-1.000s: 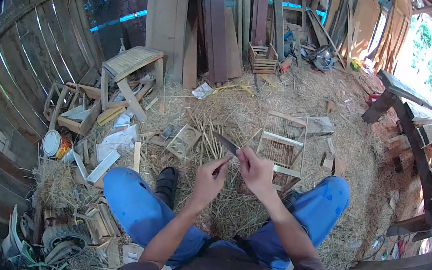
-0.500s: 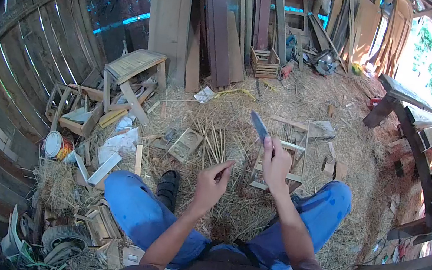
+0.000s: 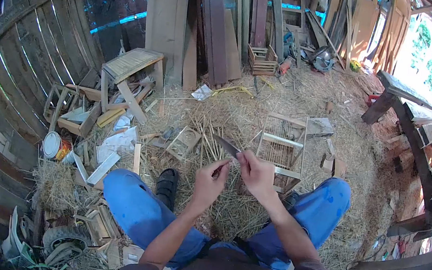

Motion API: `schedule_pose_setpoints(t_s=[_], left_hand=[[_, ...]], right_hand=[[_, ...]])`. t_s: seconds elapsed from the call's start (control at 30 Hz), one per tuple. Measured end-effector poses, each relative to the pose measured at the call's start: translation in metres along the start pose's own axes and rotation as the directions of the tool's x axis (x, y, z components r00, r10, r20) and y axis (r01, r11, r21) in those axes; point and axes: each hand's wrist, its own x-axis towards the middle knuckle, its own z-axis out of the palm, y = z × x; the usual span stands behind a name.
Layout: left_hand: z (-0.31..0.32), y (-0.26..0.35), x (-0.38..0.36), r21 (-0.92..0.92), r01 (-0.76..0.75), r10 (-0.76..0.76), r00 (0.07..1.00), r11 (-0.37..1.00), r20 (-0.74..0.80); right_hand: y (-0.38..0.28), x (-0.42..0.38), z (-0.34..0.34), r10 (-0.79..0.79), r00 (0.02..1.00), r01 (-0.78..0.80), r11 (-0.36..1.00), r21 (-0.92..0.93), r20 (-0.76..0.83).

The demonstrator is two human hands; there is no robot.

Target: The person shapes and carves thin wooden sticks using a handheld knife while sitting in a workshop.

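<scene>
A knife [image 3: 226, 146] is gripped in my right hand [image 3: 257, 176], its blade pointing up and to the left. My left hand [image 3: 210, 182] is closed in a pinch just left of the knife, fingertips close below the blade; I cannot tell what is in the pinch. Both hands are held in front of me between my knees. Beyond them, thin sticks [image 3: 208, 140] lie on the straw-covered floor. A slatted wooden frame [image 3: 283, 141] stands behind my right hand.
At the left are a small wooden table [image 3: 133, 65], a can [image 3: 53, 145] and wood offcuts. Long boards [image 3: 215, 25] lean on the back wall near a slatted crate [image 3: 263, 61]. A circular saw [image 3: 323, 60] lies farther back; a wooden bench [image 3: 404, 90] stands right.
My right hand has moved left and down with the knife, bringing the blade over beside my left hand. The left hand has stayed pinched, nearly in place.
</scene>
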Motion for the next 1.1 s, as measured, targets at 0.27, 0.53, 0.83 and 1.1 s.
schedule_pose_setpoints(t_s=[0.27, 0.53, 0.83, 1.1], left_hand=[[-0.001, -0.002, -0.001, 0.039, -0.089, 0.091, 0.995, 0.995, -0.047], [-0.006, 0.009, 0.002, 0.085, -0.065, 0.072, 0.994, 0.994, -0.080], [-0.001, 0.001, 0.002, 0.047, -0.053, 0.056, 0.997, 0.997, -0.061], [-0.003, -0.003, 0.000, -0.012, 0.010, -0.010, 0.999, 1.000, -0.033]], right_hand=[[0.005, -0.001, 0.004, 0.000, 0.999, 0.000, 1.000, -0.005, -0.040], [0.013, 0.020, 0.002, 0.165, 0.986, -0.167, 0.982, -0.094, -0.033], [0.000, 0.016, 0.003, 0.114, 0.993, -0.114, 0.993, -0.013, 0.000], [0.002, 0.008, -0.002, 0.093, 0.995, -0.093, 0.996, -0.004, -0.028]])
